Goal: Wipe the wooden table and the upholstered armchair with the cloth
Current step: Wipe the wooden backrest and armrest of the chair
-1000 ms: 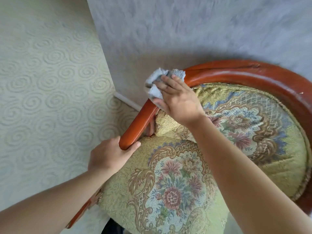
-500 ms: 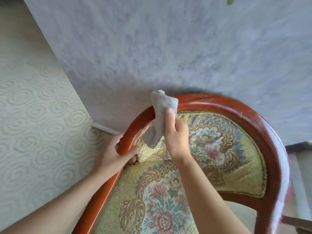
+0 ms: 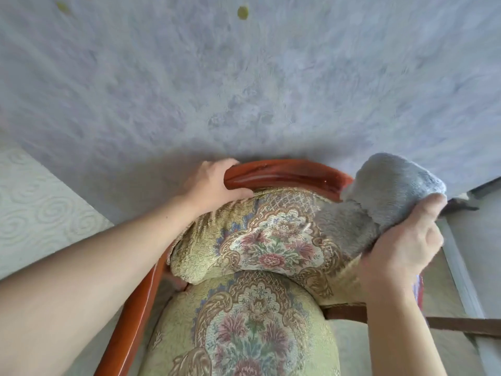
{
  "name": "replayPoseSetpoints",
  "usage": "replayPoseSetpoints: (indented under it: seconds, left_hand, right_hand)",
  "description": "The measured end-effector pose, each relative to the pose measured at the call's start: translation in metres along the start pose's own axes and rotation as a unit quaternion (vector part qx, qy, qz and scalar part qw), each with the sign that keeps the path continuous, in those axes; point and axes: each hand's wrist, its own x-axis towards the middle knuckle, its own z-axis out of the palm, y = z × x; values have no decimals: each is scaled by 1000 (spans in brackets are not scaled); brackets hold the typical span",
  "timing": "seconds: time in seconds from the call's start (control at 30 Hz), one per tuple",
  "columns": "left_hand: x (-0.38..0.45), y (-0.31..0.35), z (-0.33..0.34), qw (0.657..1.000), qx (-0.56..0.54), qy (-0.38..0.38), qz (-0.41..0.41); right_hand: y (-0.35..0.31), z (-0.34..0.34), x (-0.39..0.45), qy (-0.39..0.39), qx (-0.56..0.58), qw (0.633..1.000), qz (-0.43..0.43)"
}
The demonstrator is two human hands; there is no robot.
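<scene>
The upholstered armchair (image 3: 271, 240) fills the lower middle: green floral back cushion and seat inside a curved red-brown wooden rail (image 3: 284, 173). My left hand (image 3: 214, 185) grips the top of that rail at its left part, thumb under the wood. My right hand (image 3: 404, 245) holds the grey fluffy cloth (image 3: 385, 196), bunched, against the right end of the rail and the upper right of the back cushion. The wooden table is out of view.
A bluish-grey textured wall (image 3: 244, 90) stands right behind the chair back. Cream carpet with swirl pattern (image 3: 40, 213) lies to the left. A white skirting strip (image 3: 461, 267) and a dark wooden bar (image 3: 447, 322) show at the right.
My left hand slid up the rail from the left arm to the top of the back. My right hand carried the cloth from the left part of the rail across to its right end.
</scene>
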Motion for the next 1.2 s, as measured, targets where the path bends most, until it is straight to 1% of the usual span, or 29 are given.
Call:
replayPoseSetpoints:
  seconds: [0.07, 0.13, 0.2, 0.27, 0.3, 0.43, 0.5, 0.57, 0.6, 0.67, 0.73, 0.83, 0.87, 0.93, 1.07, 1.13, 1.2]
  left_hand:
    - [10, 1, 5, 1000, 18, 13, 14]
    - [10, -3, 11, 996, 53, 56, 36]
    - [9, -8, 14, 991, 80, 92, 60]
    - [10, -10, 14, 988, 84, 104, 74]
    - [10, -10, 13, 988, 84, 102, 78]
    - [9, -6, 12, 988, 75, 97, 90]
    - [8, -4, 11, 988, 81, 100, 88]
    - [8, -4, 12, 987, 91, 109, 80]
    - [9, -4, 13, 986, 94, 114, 73]
    - [9, -2, 13, 985, 96, 128, 65]
    - [9, -2, 15, 982, 96, 145, 76]
    - [9, -5, 14, 985, 91, 132, 67]
    - [10, -7, 15, 986, 90, 126, 65]
    - [11, -9, 14, 989, 88, 110, 55]
    - [11, -10, 16, 989, 80, 106, 59]
    - [11, -10, 16, 988, 86, 112, 59]
    - [11, -11, 17, 989, 87, 109, 57]
  right_hand:
    - [3, -11, 15, 27, -43, 994, -96]
    - [17, -15, 28, 55, -105, 980, -159]
    - [40, -13, 34, 70, -213, 958, -178]
    - [72, -2, 34, 49, -337, 925, -167]
    - [87, 6, 32, 31, -363, 914, -177]
    - [109, 55, 12, -8, -336, 900, -277]
    - [112, 74, 0, -43, -343, 883, -316]
    - [114, 90, -14, -93, -321, 870, -362]
    - [114, 98, -23, -133, -301, 859, -391]
    - [114, 109, -38, -229, -271, 818, -452]
    - [114, 108, -39, -289, -268, 771, -500]
    - [108, 94, -15, -306, -289, 706, -569]
    - [106, 87, -5, -299, -298, 694, -583]
    - [106, 68, 14, -272, -322, 692, -587]
    - [114, 24, 46, -172, -379, 718, -558]
    - [119, 21, 42, -129, -393, 751, -515]
    - [123, 37, 24, -90, -378, 796, -464]
